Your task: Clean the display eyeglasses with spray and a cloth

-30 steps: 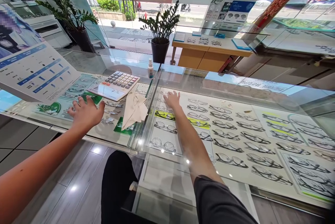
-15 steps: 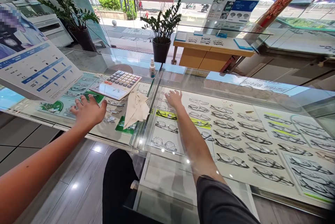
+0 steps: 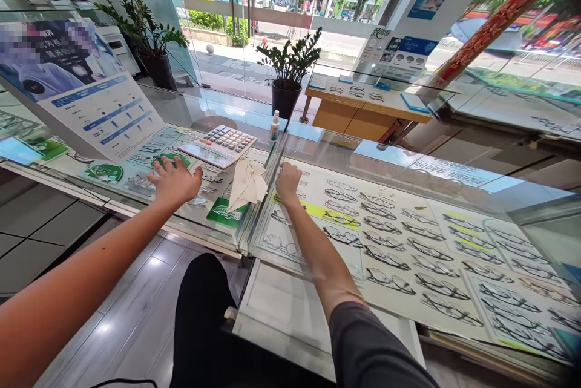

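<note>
My left hand [image 3: 176, 182] is spread over the glass counter top, fingers apart and nothing in it. It is nearest a round green card [image 3: 104, 172] and a calculator [image 3: 221, 144]. My right hand [image 3: 288, 182] is closed in a fist over the glass to the right of a cream cleaning cloth [image 3: 247, 185]. The inside of the fist is hidden, so I cannot make out whether it holds anything. Below it, under the glass, lie rows of eyeglasses [image 3: 385, 241].
A small spray bottle [image 3: 275, 126] stands behind the cloth. A folded display board [image 3: 113, 115] leans over the counter at left. Potted plants [image 3: 287, 97] stand beyond the counter, near a wooden table [image 3: 345, 111]. An opened drawer [image 3: 276, 300] sits below, beside my knee.
My right hand has gone from spread fingers to a fist. My left hand stays spread over the glass. The view has tilted and shifted a little.
</note>
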Tool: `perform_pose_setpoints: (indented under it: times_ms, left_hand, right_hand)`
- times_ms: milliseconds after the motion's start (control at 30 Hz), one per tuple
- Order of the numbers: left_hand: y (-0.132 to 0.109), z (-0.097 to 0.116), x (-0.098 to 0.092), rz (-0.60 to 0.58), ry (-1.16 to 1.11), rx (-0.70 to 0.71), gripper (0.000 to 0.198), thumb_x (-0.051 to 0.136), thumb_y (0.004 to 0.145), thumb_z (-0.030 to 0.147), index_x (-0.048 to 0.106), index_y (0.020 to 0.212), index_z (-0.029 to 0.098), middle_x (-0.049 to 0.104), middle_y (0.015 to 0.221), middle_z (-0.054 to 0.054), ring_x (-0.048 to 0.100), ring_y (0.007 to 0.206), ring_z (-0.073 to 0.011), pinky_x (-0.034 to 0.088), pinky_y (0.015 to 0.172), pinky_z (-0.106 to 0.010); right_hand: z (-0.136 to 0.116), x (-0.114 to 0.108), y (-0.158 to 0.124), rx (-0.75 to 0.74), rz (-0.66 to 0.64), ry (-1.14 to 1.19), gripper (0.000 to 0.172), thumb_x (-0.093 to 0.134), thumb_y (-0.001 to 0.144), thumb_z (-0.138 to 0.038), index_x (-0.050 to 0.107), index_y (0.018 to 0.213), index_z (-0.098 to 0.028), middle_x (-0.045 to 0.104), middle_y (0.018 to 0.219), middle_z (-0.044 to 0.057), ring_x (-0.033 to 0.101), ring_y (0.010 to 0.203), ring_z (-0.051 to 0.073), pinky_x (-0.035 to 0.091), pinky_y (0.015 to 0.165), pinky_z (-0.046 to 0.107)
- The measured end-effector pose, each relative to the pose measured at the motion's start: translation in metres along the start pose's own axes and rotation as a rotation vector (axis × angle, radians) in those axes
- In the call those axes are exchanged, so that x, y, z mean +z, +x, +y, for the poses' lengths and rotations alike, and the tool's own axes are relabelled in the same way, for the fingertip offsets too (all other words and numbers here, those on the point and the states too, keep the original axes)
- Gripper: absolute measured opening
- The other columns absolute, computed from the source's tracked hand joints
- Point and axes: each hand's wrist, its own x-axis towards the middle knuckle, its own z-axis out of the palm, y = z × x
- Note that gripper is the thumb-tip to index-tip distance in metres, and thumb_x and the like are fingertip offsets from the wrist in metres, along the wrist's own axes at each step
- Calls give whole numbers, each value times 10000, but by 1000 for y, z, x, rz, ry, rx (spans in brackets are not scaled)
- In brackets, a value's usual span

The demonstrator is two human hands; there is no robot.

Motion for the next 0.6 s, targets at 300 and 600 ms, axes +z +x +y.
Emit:
perform_pose_setpoints:
  times_ms: [300, 600]
  left_hand:
    - [5, 0, 4, -9, 35, -7, 1060, 461, 988, 691, 374, 1741, -49, 214, 1829, -408, 182, 1713, -613, 148, 1336, -795]
    - [-6, 2, -10, 53, -91, 41, 851, 576, 960, 578, 606, 1581, -4, 394, 1755, -403, 292, 1675, -607, 212, 1323, -794]
  right_hand:
    - [-17, -24, -43, -6, -102, -129, 431, 363, 1021, -2, 670, 1287, -142, 749, 1219, 189, 601, 1194, 332, 339, 990, 419]
    - [-52, -69, -134, -249, -387, -234, 352, 411, 1073, -82, 709, 1255, -119, 796, 1193, 225, 701, 1145, 326, 429, 1043, 460]
